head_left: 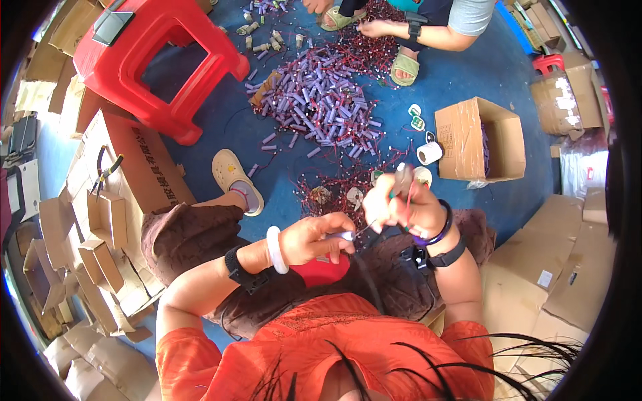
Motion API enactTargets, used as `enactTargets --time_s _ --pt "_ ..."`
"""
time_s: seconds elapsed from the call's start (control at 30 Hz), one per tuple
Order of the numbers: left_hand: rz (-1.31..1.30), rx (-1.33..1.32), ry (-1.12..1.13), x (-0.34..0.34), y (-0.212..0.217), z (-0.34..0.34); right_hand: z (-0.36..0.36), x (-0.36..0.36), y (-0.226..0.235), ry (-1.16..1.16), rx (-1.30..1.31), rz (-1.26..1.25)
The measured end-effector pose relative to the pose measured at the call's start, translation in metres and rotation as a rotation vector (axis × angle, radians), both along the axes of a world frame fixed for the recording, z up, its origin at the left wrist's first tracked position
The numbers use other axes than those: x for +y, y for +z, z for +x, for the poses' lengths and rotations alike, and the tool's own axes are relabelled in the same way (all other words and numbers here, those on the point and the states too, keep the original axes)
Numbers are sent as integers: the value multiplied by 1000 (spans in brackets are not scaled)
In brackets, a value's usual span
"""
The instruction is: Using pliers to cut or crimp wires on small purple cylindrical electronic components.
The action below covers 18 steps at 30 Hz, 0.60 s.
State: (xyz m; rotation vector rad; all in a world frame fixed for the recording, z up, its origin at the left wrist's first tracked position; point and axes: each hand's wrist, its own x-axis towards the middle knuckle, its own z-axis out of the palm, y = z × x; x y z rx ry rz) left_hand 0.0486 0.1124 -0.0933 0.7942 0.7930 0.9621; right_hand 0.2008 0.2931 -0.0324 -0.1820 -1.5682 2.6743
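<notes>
My left hand (311, 239) is closed around a small purple cylindrical battery cell (342, 235), whose pale end points to the right. From that end a thin wire (364, 231) runs toward my right hand (409, 206). The right hand is raised, partly smeared by motion, with its fingers bent together and a red wire strand showing at them. Both hands are in front of my lap, a short gap apart. Beyond them, a large pile of purple battery cells (317, 100) with red and black wires lies on the blue floor.
A red plastic stool (164, 110) stands at the left. An open carton (461, 137) holding purple cells is at the right, beside a white tape roll (429, 153). Another person's hand (378, 29) reaches over wires at the far side. Pliers (105, 175) rest on cartons at left.
</notes>
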Motion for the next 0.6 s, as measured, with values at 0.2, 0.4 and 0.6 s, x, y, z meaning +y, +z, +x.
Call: enactTargets --time_s 0.2,0.4,0.6 --pt "-50 -60 180 -3 3 -11 21 31 -25 -345 -404 1212" --pt "-88 24 361 2 3 -12 49 28 -27 298 -871 1812" --pt "-124 57 496 9 0 -10 15 2 -7 -8 -353 1470"
